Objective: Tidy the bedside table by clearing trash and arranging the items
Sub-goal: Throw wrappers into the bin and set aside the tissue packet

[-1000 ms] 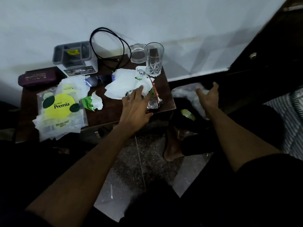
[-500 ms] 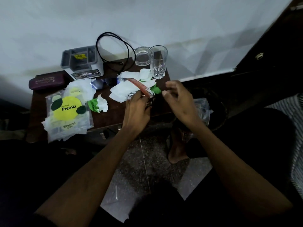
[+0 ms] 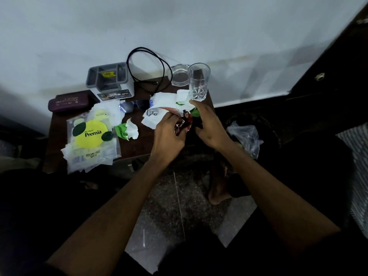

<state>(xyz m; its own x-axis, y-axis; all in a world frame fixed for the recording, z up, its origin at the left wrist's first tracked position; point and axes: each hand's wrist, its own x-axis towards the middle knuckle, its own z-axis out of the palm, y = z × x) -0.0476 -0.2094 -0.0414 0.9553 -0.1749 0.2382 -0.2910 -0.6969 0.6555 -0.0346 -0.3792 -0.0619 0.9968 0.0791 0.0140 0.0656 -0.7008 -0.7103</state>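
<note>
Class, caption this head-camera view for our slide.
Both hands gather a foil wrapper and tissues beside a glass.

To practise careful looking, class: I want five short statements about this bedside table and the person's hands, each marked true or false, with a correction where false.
1. The drinking glass stands upright near the table's far right corner. True.
2. The left hand grips a crumpled shiny wrapper. True.
3. The Premia packet lies under the glass. False: it lies at the table's left front, apart from the glass.
4. The grey organiser has been tipped on its side. False: it stands upright by the wall.
5. The black cable is looped beside the organiser. True.
</note>
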